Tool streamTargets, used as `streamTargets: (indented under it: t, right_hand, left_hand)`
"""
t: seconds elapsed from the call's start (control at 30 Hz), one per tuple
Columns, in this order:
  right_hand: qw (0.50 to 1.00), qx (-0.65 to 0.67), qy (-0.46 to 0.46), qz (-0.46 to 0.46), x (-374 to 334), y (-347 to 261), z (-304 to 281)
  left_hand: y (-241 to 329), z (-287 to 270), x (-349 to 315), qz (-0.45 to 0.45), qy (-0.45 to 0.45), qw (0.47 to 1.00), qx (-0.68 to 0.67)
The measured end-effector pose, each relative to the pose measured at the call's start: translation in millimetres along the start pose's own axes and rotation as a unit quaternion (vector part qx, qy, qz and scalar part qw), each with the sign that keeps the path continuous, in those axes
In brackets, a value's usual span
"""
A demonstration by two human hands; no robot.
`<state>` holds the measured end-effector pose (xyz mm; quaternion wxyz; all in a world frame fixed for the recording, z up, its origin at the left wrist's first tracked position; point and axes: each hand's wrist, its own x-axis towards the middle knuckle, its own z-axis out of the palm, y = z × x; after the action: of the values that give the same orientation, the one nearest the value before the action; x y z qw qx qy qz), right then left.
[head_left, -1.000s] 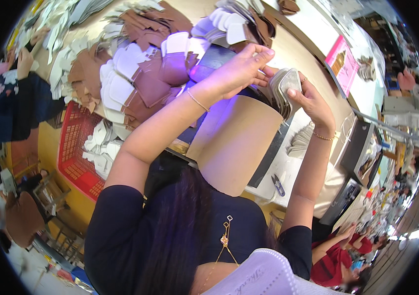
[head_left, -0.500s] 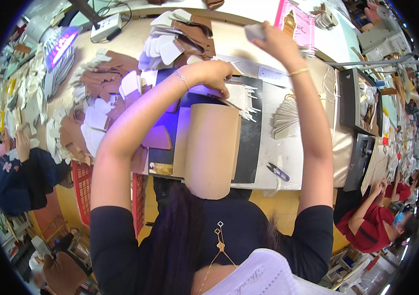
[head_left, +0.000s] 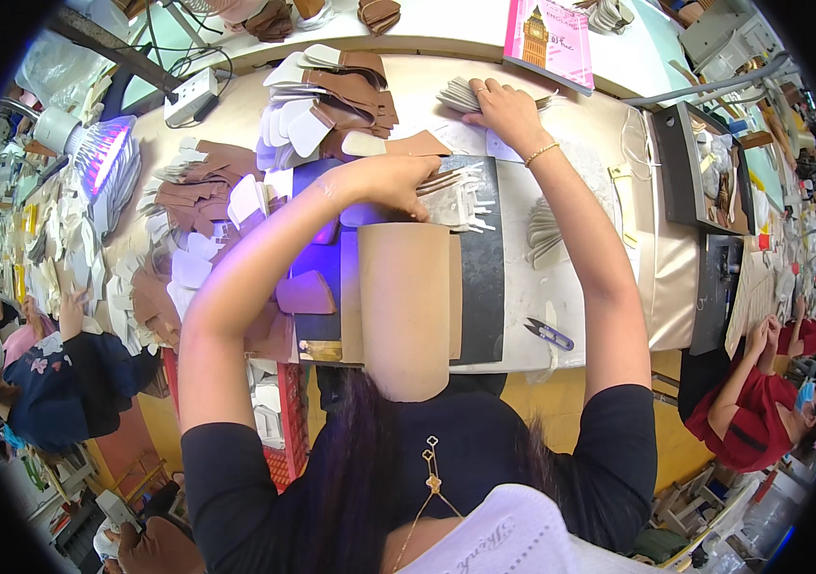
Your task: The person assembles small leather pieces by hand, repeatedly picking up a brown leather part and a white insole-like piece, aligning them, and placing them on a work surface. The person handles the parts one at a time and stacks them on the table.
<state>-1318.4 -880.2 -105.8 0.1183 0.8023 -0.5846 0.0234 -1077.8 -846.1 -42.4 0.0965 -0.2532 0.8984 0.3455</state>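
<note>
Cluttered workbench (head_left: pixel 530 292): just beyond a curved beige sheet (head_left: pixel 405 316), the left hand (head_left: pixel 396 185) pinches tabbed pieces (head_left: pixel 448 209), seemingly light, bendable, best held by edges; farther beyond, the right hand (head_left: pixel 510 117) covers a pale stack (head_left: pixel 458 95), grip unclear.

The right hand (head_left: pixel 508 115) covers part of a grey stack (head_left: pixel 459 94); the left hand (head_left: pixel 394 182) hides one end of some brown-edged pieces (head_left: pixel 456 206). A red basket (head_left: pixel 291 411) seemingly continues behind the left arm (head_left: pixel 226 316).

left fingers (head_left: pixel 421 169) curled, right fingers (head_left: pixel 492 99) farther forward
</note>
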Motion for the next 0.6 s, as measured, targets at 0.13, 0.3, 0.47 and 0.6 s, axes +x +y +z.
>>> streamTargets:
  t: [0.13, 0.3, 0.47, 0.6]
  right_hand:
    - [0.998, 0.044, -0.031, 0.020, 9.1, 20.0, -11.0]
    - [0.997, 0.025, -0.068, 0.012, 7.4, 24.0, 1.5]
    - [0.998, 0.043, -0.048, 0.010, 6.1, 24.3, 7.0]
    - [0.993, 0.108, 0.030, 0.038, 7.3, 30.8, -29.0]
  left_hand:
    - [-0.9, 6.7, -16.7, 0.012, 0.107, 0.988, 0.112]
    - [-14.1, 30.9, -19.4, -0.003, 0.106, 0.975, 0.197]
    - [-12.7, 24.6, -23.7, 0.042, 0.081, 0.989, 0.119]
    - [-0.8, -7.1, -30.8, 0.034, 0.124, 0.992, -0.010]
